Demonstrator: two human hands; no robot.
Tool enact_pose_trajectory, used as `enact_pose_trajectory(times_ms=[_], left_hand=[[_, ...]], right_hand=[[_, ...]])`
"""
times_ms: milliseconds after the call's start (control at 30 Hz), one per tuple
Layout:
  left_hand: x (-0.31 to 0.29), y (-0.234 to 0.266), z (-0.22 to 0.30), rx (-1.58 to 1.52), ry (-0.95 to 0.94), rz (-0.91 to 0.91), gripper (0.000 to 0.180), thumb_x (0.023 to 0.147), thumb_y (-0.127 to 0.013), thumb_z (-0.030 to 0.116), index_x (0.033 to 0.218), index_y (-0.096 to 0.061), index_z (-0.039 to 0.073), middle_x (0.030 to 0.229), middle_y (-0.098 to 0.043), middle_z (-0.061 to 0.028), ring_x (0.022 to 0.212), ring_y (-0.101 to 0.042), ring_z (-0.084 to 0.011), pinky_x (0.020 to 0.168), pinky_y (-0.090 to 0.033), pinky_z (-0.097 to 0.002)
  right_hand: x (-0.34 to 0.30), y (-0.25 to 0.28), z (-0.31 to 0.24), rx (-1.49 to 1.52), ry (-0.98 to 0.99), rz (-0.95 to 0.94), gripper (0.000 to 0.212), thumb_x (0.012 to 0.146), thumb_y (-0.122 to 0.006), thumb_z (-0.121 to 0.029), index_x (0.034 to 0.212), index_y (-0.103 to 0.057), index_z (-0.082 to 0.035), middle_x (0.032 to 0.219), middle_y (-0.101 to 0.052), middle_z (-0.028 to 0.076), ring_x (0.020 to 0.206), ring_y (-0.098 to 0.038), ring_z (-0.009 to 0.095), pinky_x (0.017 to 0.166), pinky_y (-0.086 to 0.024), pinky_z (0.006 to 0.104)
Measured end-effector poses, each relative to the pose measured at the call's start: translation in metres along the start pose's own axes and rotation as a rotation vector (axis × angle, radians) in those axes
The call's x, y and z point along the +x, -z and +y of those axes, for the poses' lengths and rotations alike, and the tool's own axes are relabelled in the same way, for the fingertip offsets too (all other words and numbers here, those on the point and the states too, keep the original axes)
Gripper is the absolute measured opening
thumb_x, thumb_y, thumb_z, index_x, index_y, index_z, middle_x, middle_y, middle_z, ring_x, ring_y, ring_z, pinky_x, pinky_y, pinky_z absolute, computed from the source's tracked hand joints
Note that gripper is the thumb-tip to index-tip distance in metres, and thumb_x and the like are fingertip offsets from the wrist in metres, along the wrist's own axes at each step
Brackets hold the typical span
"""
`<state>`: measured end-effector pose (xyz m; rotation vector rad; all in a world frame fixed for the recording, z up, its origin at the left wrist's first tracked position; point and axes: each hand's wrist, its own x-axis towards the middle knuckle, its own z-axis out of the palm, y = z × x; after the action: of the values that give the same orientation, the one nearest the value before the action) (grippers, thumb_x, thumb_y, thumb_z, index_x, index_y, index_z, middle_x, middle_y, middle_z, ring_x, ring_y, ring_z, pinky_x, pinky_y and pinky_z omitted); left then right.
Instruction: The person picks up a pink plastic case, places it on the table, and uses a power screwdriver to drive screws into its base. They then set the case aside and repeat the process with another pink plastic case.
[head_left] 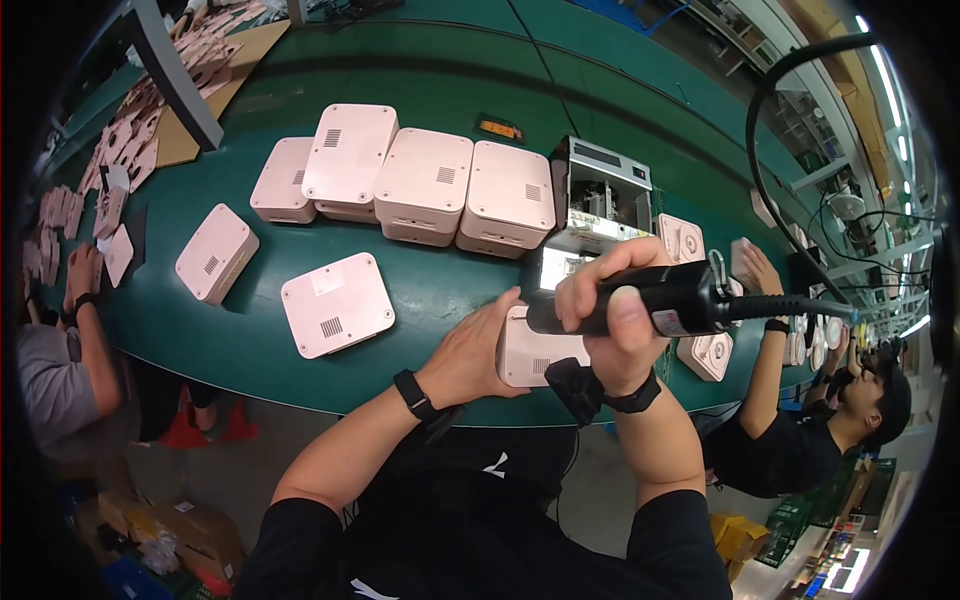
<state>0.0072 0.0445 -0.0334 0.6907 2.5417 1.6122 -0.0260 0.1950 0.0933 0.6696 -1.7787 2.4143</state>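
Note:
My right hand (625,320) is wrapped round a black electric screwdriver (685,295), held almost level with its cable running off to the right. The thin bit reaches the upper left corner of a pale pink plastic box (530,350) lying on the table. Whether the bit sits in a screw is too small to tell. My left hand (472,348) grips this box along its left side. Its right part is hidden behind my right hand and a black strap-like piece at the wrist. A similar box (337,305) lies flat to the left of my hands.
Stacked pink boxes (425,175) stand behind my hands, beside a grey metal machine (610,175) with exposed insides. Another box (215,255) lies further left. Open pink shells (708,355) lie to the right. Co-workers' hands (762,270) are at both sides. A black cable (755,120) arches at right.

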Motion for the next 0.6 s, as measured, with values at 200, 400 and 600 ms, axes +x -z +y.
enact_pose_trajectory(times_ms=[200,400,600], left_hand=[[0.0,-0.001,-0.009,-0.01,-0.078,0.022,0.124,0.056,-0.092,0.023,0.153,-0.017,0.003,0.132,-0.053,-0.0216,0.123,-0.051,-0.0389,0.105,-0.042,-0.0436],[-0.002,-0.003,-0.011,0.059,-0.143,0.066,0.125,0.056,-0.092,0.022,0.155,-0.016,0.005,0.134,-0.051,-0.0223,0.123,-0.05,-0.0404,0.105,-0.041,-0.0459],[-0.001,-0.005,-0.008,0.039,-0.144,0.029,0.124,0.057,-0.092,0.023,0.154,-0.017,0.004,0.135,-0.05,-0.0223,0.123,-0.05,-0.041,0.105,-0.04,-0.0471]], right_hand=[[-0.002,-0.012,0.007,-0.037,0.003,-0.069,0.041,0.089,-0.068,-0.032,0.102,-0.04,-0.005,0.071,-0.053,0.01,0.056,-0.049,0.016,0.056,-0.045,0.0316],[-0.001,-0.009,0.014,-0.095,0.009,-0.109,0.042,0.09,-0.069,-0.032,0.102,-0.04,-0.004,0.069,-0.053,0.009,0.056,-0.048,0.014,0.054,-0.044,0.0301],[-0.002,-0.01,0.009,-0.153,0.049,-0.047,0.035,0.092,-0.065,-0.029,0.102,-0.043,-0.006,0.069,-0.052,0.009,0.054,-0.047,0.015,0.053,-0.044,0.0311]])
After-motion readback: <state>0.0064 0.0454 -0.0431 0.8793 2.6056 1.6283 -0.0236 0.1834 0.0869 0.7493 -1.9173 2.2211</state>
